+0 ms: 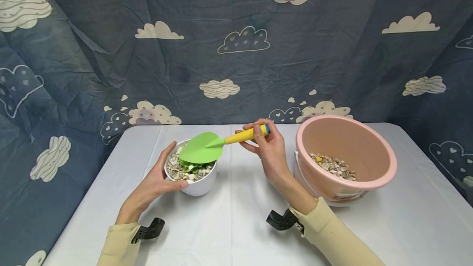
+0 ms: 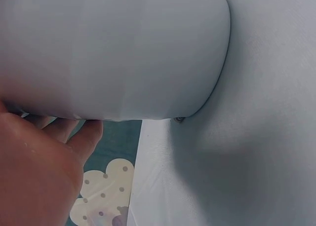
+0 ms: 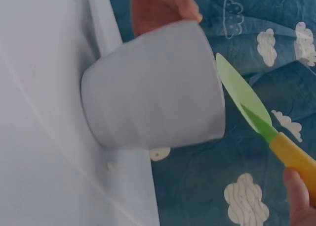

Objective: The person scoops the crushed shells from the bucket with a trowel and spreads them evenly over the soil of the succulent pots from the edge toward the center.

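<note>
A white plant pot (image 1: 201, 185) stands on the table at left of centre, full of small pebbles (image 1: 176, 168) with a green leafy plant (image 1: 191, 166) among them. My left hand (image 1: 153, 182) holds the pot from its left side, thumb and fingers spread around the rim; in the left wrist view its fingers (image 2: 88, 137) lie along the wall. My right hand (image 1: 271, 155) grips the yellow handle of a garden trowel (image 1: 202, 147). The trowel's green blade is over the pot, hiding part of the plant. In the right wrist view the blade (image 3: 242, 95) slants beside the pot's rim.
To the right stands a pink bucket (image 1: 382, 157), with pebbles (image 1: 334, 166) at its bottom and a white handle hanging down its side. A white cloth covers the table (image 1: 236, 233). Behind it hangs a dark blue curtain (image 1: 236, 69) with cloud prints.
</note>
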